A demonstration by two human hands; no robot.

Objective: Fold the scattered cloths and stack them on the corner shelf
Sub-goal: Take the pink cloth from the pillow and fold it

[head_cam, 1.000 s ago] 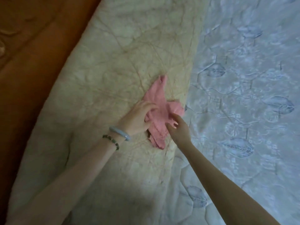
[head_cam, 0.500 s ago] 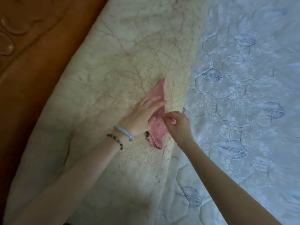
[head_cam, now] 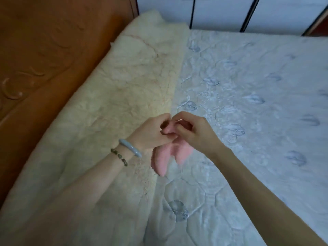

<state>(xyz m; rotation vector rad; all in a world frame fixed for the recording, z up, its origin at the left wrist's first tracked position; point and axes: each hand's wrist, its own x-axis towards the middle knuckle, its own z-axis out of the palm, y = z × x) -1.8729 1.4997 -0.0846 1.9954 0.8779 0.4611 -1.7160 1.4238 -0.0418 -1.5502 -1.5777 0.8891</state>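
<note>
A small pink cloth (head_cam: 166,157) hangs above the bed, pinched at its top edge by both hands. My left hand (head_cam: 150,134), with a pale bangle and a bead bracelet at the wrist, grips the top from the left. My right hand (head_cam: 193,130) grips it from the right, fingertips touching the left hand's. The cloth's lower part dangles in two lobes below the hands. Its top is hidden inside the fingers. No shelf is in view.
A cream fuzzy blanket (head_cam: 124,89) covers the bed's left strip. A white quilted mattress cover (head_cam: 248,107) with leaf prints fills the right. A brown wooden headboard (head_cam: 44,50) stands at left. A white wall with dark vertical bars (head_cam: 248,13) lies behind.
The pink cloth lay on the blanket under both hands; now both hands have lifted it off the bed and hold it up. The view has tilted upward, showing the bed's far end.
</note>
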